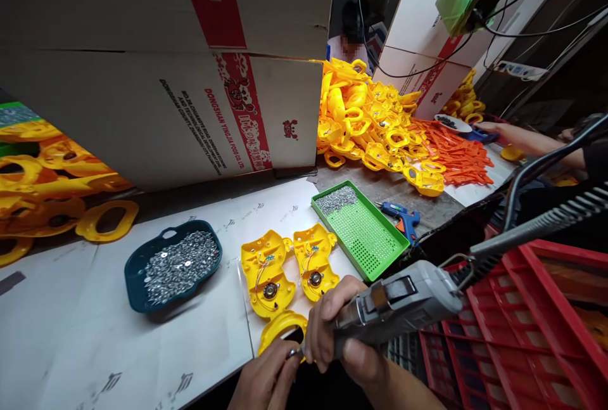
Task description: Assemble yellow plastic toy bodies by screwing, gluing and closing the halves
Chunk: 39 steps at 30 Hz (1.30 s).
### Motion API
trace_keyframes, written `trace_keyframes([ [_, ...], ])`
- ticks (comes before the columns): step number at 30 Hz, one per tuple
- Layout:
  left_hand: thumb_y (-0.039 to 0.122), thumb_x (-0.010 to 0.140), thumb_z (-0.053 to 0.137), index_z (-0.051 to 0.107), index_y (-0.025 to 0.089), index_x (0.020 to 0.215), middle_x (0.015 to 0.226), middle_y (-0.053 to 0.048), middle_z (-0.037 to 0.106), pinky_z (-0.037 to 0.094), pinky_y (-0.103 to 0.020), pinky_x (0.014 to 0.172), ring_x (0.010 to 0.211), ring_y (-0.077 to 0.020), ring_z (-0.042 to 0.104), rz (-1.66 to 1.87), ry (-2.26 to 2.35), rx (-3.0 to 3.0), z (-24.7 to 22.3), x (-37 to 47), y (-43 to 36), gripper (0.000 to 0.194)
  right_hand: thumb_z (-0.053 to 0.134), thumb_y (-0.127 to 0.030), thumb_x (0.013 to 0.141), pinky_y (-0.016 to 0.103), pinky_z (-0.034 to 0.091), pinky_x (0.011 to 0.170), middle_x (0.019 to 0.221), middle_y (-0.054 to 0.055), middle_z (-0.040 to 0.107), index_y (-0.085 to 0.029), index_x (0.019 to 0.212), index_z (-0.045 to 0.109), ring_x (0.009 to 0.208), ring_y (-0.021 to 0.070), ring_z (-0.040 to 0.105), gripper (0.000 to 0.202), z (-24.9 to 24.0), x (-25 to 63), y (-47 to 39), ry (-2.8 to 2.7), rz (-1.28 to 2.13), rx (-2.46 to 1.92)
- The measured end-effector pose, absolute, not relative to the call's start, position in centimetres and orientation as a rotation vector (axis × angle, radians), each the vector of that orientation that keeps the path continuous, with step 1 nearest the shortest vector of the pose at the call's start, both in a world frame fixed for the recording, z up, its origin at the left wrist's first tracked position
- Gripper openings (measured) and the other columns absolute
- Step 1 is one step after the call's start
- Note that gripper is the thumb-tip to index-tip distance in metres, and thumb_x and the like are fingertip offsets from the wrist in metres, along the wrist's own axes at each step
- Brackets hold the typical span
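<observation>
My right hand (pixel 327 327) is wrapped round a grey electric screwdriver (pixel 403 302), its tip pointing down to the left. At that tip, my left hand (pixel 268 375) pinches a small shiny screw (pixel 292 353), partly hidden by the fingers. Just beyond my hands lie two yellow plastic shells (pixel 268 277) with round speakers and thin wires inside. A yellow ring-shaped part (pixel 280 329) sits nearer, partly covered by my hands. To the left, a dark teal tray (pixel 135 280) holds many silver screws. Behind the shells is a green perforated tray (pixel 375 242) with small metal pieces at its far end.
A blue glue gun (pixel 403 220) lies beside the green tray. Yellow parts (pixel 361 112) and orange parts (pixel 456 150) are heaped behind. Large cardboard boxes (pixel 190 106) wall the back. Red crates (pixel 522 321) stand at right. A co-worker's arm (pixel 527 137) reaches in; another person sits behind.
</observation>
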<state>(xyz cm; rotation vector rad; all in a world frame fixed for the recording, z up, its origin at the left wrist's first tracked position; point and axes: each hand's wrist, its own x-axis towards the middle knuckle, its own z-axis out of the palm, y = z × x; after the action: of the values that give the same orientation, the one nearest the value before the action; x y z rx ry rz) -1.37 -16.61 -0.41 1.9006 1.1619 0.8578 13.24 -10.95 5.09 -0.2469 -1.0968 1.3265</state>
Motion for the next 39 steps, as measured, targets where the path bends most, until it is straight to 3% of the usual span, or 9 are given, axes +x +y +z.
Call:
trace_keyframes([
  [7,0.022,0.097,0.041,0.056,0.021,0.083,0.076,-0.001,0.063,0.050,-0.018,0.064,0.066,-0.0114,0.061,0.864,1.154,1.917,-0.4,-1.1,-16.8,0.021,0.057,-0.042,0.085,0.018,0.041,0.036,0.049,-0.011,0.037,-0.027,0.099,0.047,0.033,0.0059,0.036,0.022,5.1,13.5,-10.8,-1.076,1.330,-0.201],
  [15,0.019,0.096,0.045,0.063,0.020,0.093,0.080,-0.003,0.071,0.056,-0.021,0.064,0.068,-0.0160,0.069,1.036,1.222,2.068,0.8,-0.6,-15.9,0.018,0.061,-0.050,0.079,0.019,0.039,0.041,0.048,-0.011,0.043,-0.031,0.092,0.055,0.036,0.0052,0.041,0.023,8.0,14.9,-11.5,-0.989,1.388,-0.430],
  [20,0.024,0.097,0.049,0.067,0.014,0.096,0.087,-0.007,0.074,0.056,-0.022,0.070,0.076,-0.0150,0.071,0.991,1.239,2.090,-0.4,-1.0,-16.2,0.020,0.067,-0.045,0.080,0.029,0.050,0.049,0.054,-0.007,0.057,-0.031,0.090,0.060,0.044,0.0104,0.056,0.019,8.7,17.2,-10.7,-1.195,1.466,-0.536],
  [27,0.029,0.100,0.042,0.068,0.012,0.096,0.083,-0.006,0.074,0.054,-0.019,0.066,0.072,-0.0117,0.069,0.923,1.259,2.076,-0.4,-1.0,-16.3,0.031,0.067,-0.049,0.077,0.027,0.046,0.045,0.049,-0.010,0.054,-0.033,0.087,0.059,0.038,0.0095,0.051,0.021,7.9,16.5,-10.8,-1.142,1.463,-0.595],
  [33,0.030,0.101,0.041,0.068,0.013,0.099,0.090,-0.007,0.074,0.055,-0.020,0.076,0.084,-0.0123,0.070,0.899,1.243,2.048,-0.5,-1.1,-16.2,0.032,0.066,-0.047,0.080,0.027,0.046,0.046,0.052,-0.008,0.056,-0.032,0.091,0.061,0.042,0.0099,0.055,0.020,7.7,16.6,-10.3,-1.244,1.483,-0.550],
  [39,0.030,0.100,0.042,0.068,0.014,0.097,0.086,-0.006,0.074,0.055,-0.020,0.071,0.080,-0.0127,0.070,0.858,1.261,2.038,-0.6,-1.1,-16.2,0.030,0.066,-0.048,0.080,0.027,0.045,0.044,0.052,-0.007,0.055,-0.033,0.094,0.063,0.041,0.0092,0.054,0.020,7.4,16.6,-10.3,-1.232,1.489,-0.552],
])
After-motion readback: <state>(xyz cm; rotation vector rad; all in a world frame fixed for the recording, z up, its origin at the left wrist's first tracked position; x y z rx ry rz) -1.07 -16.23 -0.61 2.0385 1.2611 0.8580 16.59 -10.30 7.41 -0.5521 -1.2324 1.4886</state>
